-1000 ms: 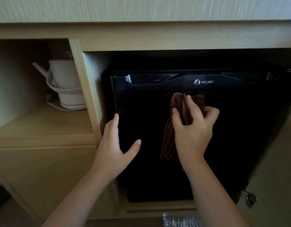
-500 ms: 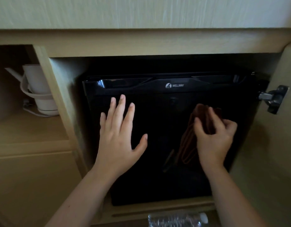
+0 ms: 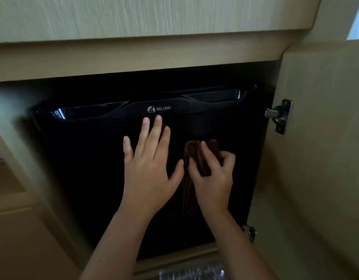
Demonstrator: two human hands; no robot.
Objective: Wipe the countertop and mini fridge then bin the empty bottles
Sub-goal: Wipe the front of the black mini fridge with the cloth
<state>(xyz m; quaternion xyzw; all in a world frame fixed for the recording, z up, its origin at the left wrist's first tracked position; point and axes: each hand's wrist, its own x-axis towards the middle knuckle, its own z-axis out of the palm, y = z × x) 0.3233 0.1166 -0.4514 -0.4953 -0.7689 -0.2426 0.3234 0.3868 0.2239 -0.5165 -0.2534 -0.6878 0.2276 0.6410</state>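
Observation:
A black mini fridge (image 3: 89, 168) with a WELLWAY logo sits inside a light wooden cabinet. My right hand (image 3: 213, 176) grips a brown cloth (image 3: 196, 152) and presses it against the middle of the fridge door; the cloth's tail hangs down below my hand. My left hand (image 3: 148, 164) lies flat on the door with fingers spread, just left of the cloth, fingertips under the logo. A clear plastic bottle (image 3: 191, 271) lies at the bottom edge of the view, below the cabinet.
The cabinet door (image 3: 320, 158) stands open on the right, with metal hinges (image 3: 279, 116) at its inner edge. The countertop edge (image 3: 134, 19) runs across the top. An open shelf (image 3: 4, 178) is at the far left.
My view has shifted right and closer, so the kettle shelf has left the frame. My right hand with the cloth moved back left toward the door's middle; my left hand stays flat on the door.

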